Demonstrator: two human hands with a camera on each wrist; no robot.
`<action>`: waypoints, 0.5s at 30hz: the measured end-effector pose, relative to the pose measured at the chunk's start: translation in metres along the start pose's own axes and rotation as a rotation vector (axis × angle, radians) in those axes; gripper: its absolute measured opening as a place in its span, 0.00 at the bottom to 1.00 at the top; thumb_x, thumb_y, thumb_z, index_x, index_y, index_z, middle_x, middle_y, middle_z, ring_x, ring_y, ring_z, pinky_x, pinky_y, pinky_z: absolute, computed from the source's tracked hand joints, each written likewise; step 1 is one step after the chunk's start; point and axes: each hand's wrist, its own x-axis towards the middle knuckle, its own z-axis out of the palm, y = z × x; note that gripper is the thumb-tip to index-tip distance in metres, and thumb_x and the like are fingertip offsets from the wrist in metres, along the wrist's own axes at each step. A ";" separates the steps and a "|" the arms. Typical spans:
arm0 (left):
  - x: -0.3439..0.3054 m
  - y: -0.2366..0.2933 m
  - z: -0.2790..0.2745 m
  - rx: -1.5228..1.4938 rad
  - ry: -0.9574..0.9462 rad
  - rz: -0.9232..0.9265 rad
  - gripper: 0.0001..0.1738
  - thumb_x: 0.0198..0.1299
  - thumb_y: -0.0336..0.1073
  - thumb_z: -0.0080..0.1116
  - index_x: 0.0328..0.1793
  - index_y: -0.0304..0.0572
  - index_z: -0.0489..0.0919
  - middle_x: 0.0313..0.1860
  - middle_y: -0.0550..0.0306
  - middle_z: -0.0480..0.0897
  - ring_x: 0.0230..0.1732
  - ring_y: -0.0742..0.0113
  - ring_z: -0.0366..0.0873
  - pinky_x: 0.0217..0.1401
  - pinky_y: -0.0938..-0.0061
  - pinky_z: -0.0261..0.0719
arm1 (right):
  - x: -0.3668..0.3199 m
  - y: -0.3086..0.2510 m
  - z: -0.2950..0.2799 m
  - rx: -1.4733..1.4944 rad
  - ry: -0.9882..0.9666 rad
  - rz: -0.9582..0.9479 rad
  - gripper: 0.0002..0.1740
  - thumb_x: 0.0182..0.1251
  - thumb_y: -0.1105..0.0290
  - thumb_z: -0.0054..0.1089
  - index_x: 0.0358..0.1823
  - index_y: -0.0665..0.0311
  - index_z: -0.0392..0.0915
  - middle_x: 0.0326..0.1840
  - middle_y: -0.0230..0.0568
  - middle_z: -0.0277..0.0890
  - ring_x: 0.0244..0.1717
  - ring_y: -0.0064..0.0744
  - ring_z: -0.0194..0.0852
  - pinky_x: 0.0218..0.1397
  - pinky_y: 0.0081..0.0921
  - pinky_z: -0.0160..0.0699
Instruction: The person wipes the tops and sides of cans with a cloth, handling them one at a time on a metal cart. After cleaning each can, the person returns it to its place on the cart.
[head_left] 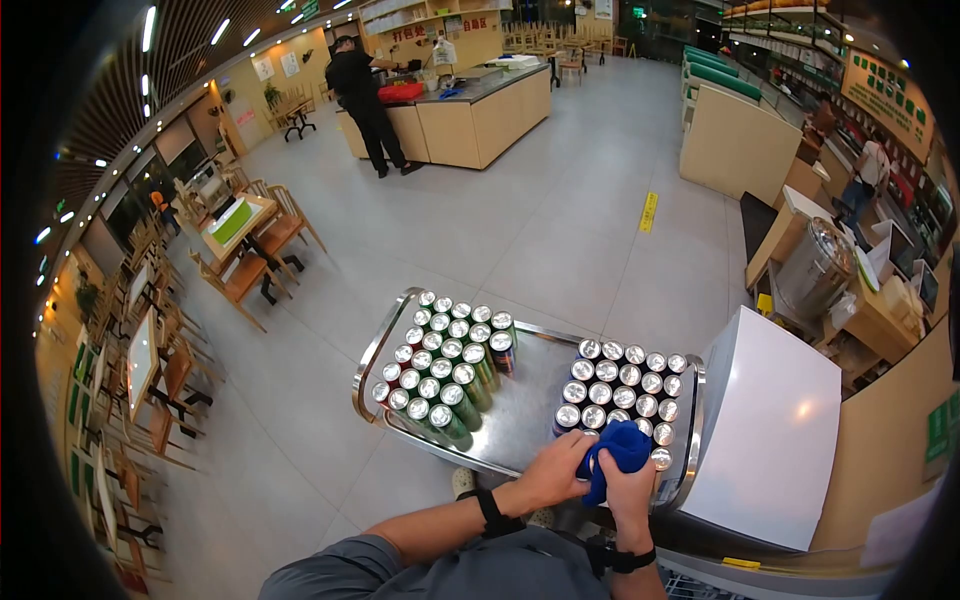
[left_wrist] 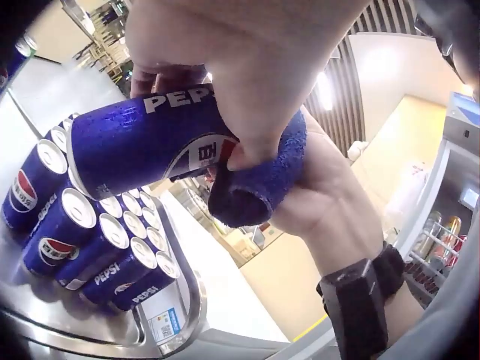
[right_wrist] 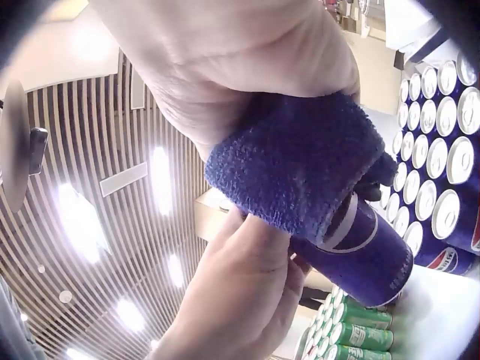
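My left hand [head_left: 552, 468] grips a blue Pepsi can [left_wrist: 124, 146], which lies tilted nearly on its side in the left wrist view. Around the can's other end my right hand [head_left: 627, 492] holds a blue towelling cloth [right_wrist: 300, 157], bunched against it. Both hands meet over the near right part of a metal trolley [head_left: 530, 405]. Below and beyond them stand rows of upright blue Pepsi cans [head_left: 630, 375]. The can's end inside the cloth is hidden.
Green cans [head_left: 445, 365] fill the trolley's left side, within its raised rail [head_left: 362, 372]. A white-topped cabinet [head_left: 770, 430] adjoins on the right. Wooden chairs [head_left: 240, 280] and tables stand to the left. A person in black [head_left: 362, 100] is at a counter [head_left: 470, 125] ahead.
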 end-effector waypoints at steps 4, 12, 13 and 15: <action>0.006 0.016 -0.003 -0.067 -0.043 0.005 0.39 0.46 0.34 0.72 0.68 0.41 0.73 0.53 0.45 0.75 0.55 0.41 0.77 0.57 0.55 0.79 | 0.001 0.009 -0.006 0.012 0.165 -0.044 0.16 0.61 0.74 0.72 0.49 0.71 0.83 0.43 0.39 0.87 0.44 0.28 0.86 0.54 0.29 0.82; 0.023 0.028 -0.010 -0.145 -0.026 0.058 0.38 0.44 0.36 0.74 0.65 0.44 0.75 0.52 0.48 0.76 0.55 0.44 0.79 0.56 0.59 0.81 | 0.001 0.017 -0.034 0.517 -0.075 -0.017 0.26 0.65 0.83 0.64 0.65 0.68 0.74 0.62 0.38 0.79 0.61 0.30 0.78 0.69 0.30 0.74; 0.024 0.029 -0.010 -0.148 -0.038 0.059 0.38 0.43 0.36 0.74 0.65 0.44 0.75 0.52 0.48 0.77 0.55 0.44 0.79 0.56 0.59 0.81 | 0.000 0.016 -0.037 0.586 -0.124 0.016 0.27 0.65 0.83 0.64 0.67 0.68 0.73 0.63 0.38 0.78 0.63 0.29 0.76 0.69 0.30 0.73; 0.026 0.032 -0.011 -0.155 -0.060 0.061 0.38 0.43 0.36 0.74 0.65 0.44 0.75 0.52 0.48 0.77 0.55 0.44 0.79 0.56 0.59 0.80 | -0.001 0.018 -0.043 0.638 -0.221 0.049 0.30 0.64 0.81 0.68 0.69 0.67 0.72 0.64 0.37 0.77 0.64 0.29 0.75 0.70 0.30 0.73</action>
